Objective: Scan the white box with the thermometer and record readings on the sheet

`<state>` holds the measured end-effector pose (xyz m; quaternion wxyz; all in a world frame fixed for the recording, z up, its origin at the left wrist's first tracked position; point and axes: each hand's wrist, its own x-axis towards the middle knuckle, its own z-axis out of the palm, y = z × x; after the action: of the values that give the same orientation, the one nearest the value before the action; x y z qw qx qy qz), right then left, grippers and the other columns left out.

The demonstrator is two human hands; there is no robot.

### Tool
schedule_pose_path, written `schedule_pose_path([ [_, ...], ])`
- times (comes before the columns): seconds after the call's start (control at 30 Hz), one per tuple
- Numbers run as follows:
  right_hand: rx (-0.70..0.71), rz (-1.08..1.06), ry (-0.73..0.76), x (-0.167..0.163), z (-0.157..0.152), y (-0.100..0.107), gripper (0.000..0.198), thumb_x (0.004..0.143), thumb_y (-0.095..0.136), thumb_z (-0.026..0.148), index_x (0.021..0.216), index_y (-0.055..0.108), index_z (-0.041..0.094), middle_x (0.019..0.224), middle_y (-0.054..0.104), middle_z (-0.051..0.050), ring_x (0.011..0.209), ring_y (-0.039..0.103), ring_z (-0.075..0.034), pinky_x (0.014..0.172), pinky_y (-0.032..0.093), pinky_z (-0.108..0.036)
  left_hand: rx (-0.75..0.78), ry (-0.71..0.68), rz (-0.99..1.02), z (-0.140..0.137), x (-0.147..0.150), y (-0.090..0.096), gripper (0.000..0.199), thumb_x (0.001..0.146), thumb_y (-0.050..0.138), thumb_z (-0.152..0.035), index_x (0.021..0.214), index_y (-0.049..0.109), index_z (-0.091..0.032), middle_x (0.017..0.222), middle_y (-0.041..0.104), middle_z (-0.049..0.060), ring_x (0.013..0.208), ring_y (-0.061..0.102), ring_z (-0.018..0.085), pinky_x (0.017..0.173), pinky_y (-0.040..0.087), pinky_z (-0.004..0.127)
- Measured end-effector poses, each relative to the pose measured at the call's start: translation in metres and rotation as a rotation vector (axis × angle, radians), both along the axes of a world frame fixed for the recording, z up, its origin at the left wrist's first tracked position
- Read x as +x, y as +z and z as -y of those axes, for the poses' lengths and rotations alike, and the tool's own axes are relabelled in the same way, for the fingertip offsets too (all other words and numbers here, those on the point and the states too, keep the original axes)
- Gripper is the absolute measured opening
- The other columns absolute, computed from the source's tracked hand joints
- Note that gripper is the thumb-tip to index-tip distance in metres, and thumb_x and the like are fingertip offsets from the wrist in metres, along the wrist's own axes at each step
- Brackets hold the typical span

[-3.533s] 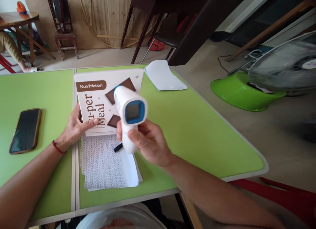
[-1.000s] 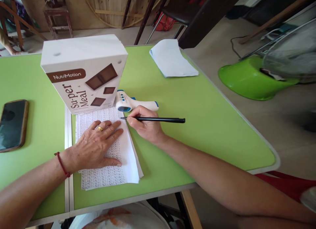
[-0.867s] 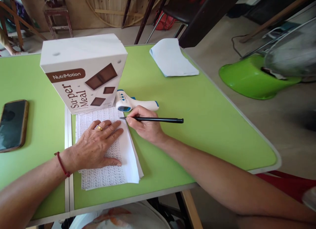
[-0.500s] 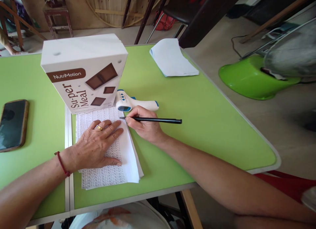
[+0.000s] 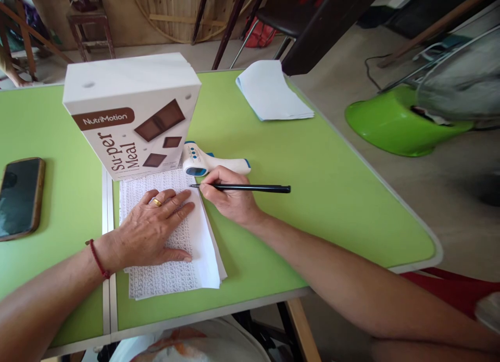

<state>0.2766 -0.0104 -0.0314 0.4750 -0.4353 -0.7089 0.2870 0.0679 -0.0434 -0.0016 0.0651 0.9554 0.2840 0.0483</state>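
Observation:
My left hand [image 5: 156, 229] lies flat with its fingers spread on a stack of paper [image 5: 205, 258] covered in rows of small handwriting. A ring and a red cord bracelet show on that hand and wrist. My right hand [image 5: 230, 198] pinches a black pen [image 5: 258, 188], whose tip meets the sheet near its upper right part. Just beyond the right hand lies a white and blue infrared thermometer [image 5: 214, 163]. The white NutriMotion box [image 5: 133, 122] stands upright behind the paper, at its top edge.
A dark phone [image 5: 21, 198] lies at the left on the green table [image 5: 332, 216]. Folded white sheets [image 5: 273, 91] rest near the far right corner. On the floor to the right is a bright green plastic stool [image 5: 386, 125]. Part of another person's arm [image 5: 13, 73] shows at far left.
The pen has tilted slightly in my right hand, its back end shifting a little right. My left hand stays in place on the paper.

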Motion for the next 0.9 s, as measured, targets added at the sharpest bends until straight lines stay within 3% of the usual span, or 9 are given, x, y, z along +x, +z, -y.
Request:
schedule_pose_path([
  [0.9,-0.029,0.035,-0.005,0.0014,0.0,0.0007,0.013,0.072,0.053,0.015,0.062,0.047,0.021,0.053,0.05,0.005,0.045,0.041,-0.007,0.044,0.034,-0.023,-0.012,0.003,-0.01,-0.0016,-0.0007,-0.0019,0.085,0.081,0.05,-0.074,0.138,0.04,-0.011,0.148,0.032,0.013,0.124,0.036,0.033,0.1,0.029,0.05],
])
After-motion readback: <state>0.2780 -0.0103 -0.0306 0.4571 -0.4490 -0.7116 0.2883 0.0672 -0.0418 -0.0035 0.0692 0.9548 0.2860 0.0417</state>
